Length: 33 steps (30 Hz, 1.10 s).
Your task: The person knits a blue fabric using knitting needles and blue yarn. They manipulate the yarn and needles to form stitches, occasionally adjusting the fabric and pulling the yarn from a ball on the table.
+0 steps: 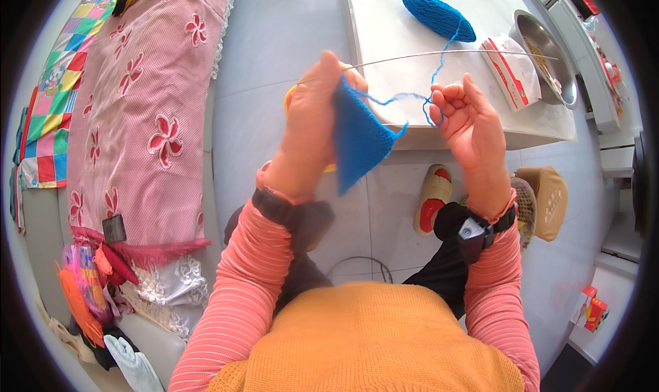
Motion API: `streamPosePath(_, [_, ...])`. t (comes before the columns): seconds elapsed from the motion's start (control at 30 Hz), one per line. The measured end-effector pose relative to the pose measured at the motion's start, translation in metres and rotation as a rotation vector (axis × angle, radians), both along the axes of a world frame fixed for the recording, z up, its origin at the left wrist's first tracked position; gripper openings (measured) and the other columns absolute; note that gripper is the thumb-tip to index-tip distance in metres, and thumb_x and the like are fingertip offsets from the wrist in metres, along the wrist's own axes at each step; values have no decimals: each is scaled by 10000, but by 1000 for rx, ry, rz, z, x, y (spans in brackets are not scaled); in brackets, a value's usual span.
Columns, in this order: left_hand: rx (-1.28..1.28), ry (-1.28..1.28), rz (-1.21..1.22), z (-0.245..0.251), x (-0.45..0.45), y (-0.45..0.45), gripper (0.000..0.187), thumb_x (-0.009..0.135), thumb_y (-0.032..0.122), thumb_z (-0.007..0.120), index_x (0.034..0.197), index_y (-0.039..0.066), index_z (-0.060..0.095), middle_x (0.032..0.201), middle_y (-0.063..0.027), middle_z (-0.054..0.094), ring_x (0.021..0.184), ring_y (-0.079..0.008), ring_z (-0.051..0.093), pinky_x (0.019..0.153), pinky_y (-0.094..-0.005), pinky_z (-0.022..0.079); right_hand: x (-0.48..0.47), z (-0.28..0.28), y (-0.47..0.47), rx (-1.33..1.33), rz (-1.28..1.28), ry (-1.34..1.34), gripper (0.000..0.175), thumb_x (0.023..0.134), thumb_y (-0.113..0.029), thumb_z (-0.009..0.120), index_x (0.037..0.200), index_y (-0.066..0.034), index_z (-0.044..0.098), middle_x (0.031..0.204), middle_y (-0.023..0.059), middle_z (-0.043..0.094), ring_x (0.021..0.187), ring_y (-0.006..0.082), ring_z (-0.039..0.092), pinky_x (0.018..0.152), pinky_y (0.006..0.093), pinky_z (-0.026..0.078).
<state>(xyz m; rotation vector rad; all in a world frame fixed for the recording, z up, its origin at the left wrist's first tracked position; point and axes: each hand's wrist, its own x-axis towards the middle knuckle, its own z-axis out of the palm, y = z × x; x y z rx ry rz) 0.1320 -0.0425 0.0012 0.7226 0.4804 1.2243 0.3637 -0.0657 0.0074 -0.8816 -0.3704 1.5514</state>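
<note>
My left hand (314,116) grips a piece of blue knitting (363,139) and a long thin knitting needle (412,56). The needle sticks out far to the right, over the table. From the knitting's top edge a blue yarn strand (394,100) runs across to my right hand (471,119). There the yarn is caught at the curled fingertips, while the thumb points up. The same yarn leads up to a blue yarn ball (438,18) lying on the white table (381,26). A short yarn tail hangs off the knitting's right corner.
A tissue pack (512,73) and a steel bowl (553,57) holding small tan pieces stand at the table's right. Below are a slipper (433,201) and a brown bag (545,201). On the left, a sofa bears a pink flowered cover (149,109) and a phone-like dark object (114,228).
</note>
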Motion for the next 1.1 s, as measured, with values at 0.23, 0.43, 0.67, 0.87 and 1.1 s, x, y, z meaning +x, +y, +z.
streamPosePath(0.23, [105,109,-60,0,0,1,414,1009,410,477,826,59,599,765,-57,612,718,-175,546,589,-301,473,5,-1,1,525,21,-1595,285,897,-203,688,1086,5,639,1162,147,630,1059,214,616,897,353,509])
streamPosePath(0.43, [70,241,-89,1,11,-6,362,1028,344,465,841,54,577,780,4,573,669,-48,482,594,-195,412,-44,-8,-13,842,147,-1291,331,767,-44,725,1093,-35,666,1271,163,592,1239,301,516,1030,391,410])
streamPosePath(0.67, [8,44,-152,5,7,-12,338,1016,334,498,796,81,538,772,4,556,670,-66,480,560,-204,401,-33,0,-7,632,379,-650,57,830,16,650,878,-8,671,1238,193,609,1137,236,589,968,346,457])
streamPosePath(0.87, [68,49,-348,7,3,-20,272,997,310,520,872,77,582,770,7,527,680,-80,475,607,-214,409,-23,4,-5,522,405,121,84,844,41,530,865,26,610,1287,293,545,1185,275,548,766,255,522])
streamPosePath(1.1, [-41,261,-433,12,12,-28,291,985,302,506,892,44,606,807,-8,570,732,-76,513,661,-219,429,-25,9,7,526,519,1016,207,854,10,431,970,74,591,1437,287,398,1440,344,243,949,332,463])
